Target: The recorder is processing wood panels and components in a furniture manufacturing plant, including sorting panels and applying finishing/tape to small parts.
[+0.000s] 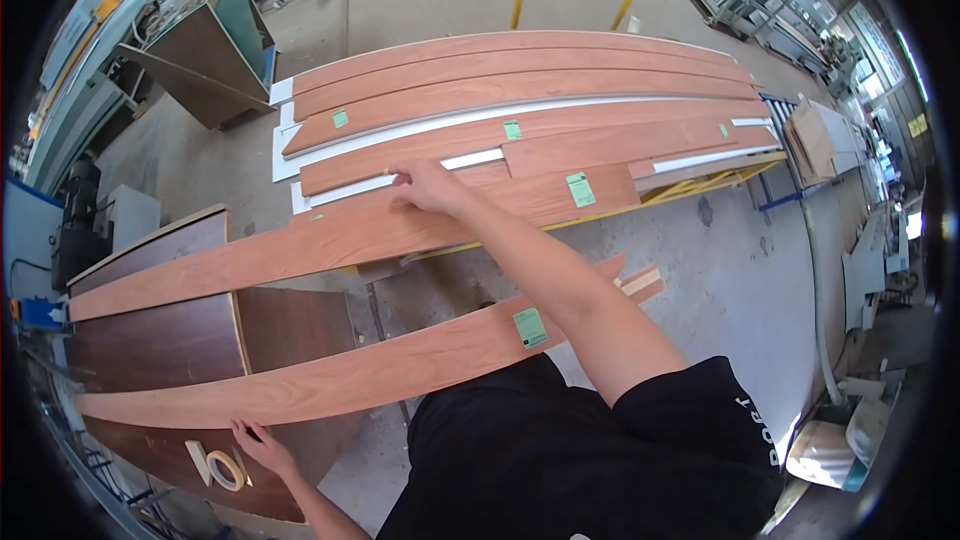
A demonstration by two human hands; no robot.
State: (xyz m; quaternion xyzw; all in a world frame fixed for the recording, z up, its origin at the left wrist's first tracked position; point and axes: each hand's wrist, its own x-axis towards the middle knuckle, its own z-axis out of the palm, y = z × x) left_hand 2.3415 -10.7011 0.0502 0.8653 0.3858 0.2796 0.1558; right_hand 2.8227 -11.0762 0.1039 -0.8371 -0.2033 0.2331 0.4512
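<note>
Right hand (425,187) rests open on a reddish wood plank (330,240); left hand (262,443) lies open against a nearer plank (350,375) beside a tape roll (225,468).

The person wears a black short-sleeved shirt with small white lettering on the sleeve at five o'clock; both forearms and hands are bare, without gloves.

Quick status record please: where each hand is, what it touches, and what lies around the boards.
left hand: resting flat on the near reddish wood strip, fingers open
right hand: reaching out, fingertips on the stack of wood strips
second strip: lies across the dark brown panel
tape roll: on the dark panel, beside the left hand
green labels: on several strips
floor: grey concrete
</note>
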